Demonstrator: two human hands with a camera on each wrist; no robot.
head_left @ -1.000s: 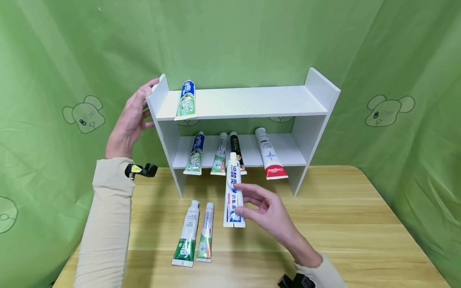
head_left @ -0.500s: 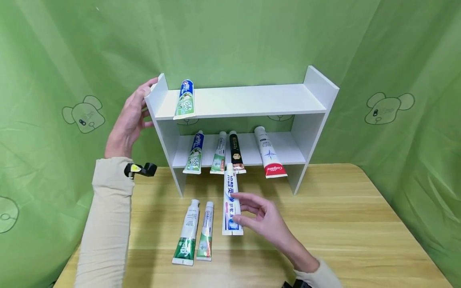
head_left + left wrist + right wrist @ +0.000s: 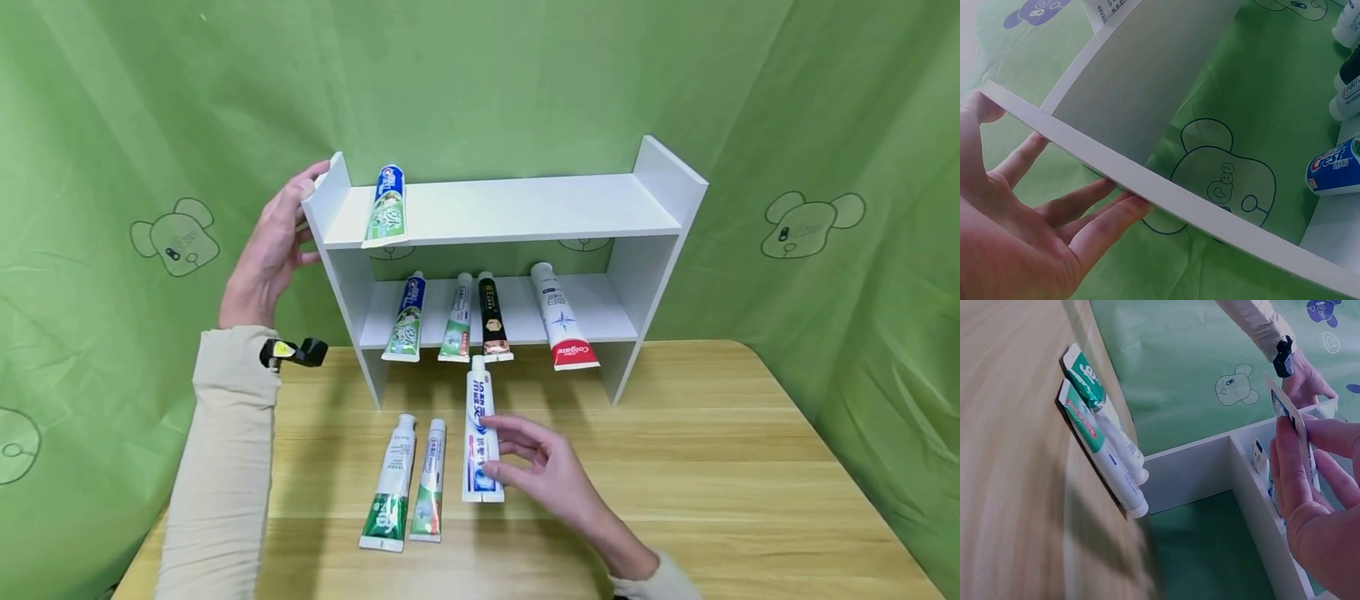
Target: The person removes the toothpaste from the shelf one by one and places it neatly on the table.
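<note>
While left grip (image 3: 264,250) is bracing shelf (image 3: 495,212) open-fingered, I'm pinching blue-white tube (image 3: 480,437) in right grip (image 3: 551,475); next needs lift toward shelf.

2 tubes (image 3: 408,482) on table (image 3: 712,467); green backdrop (image 3: 112,108).

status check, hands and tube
Left hand flat on shelf side. Right hand pinching white tube, low over table. Two tubes lie just left.
</note>
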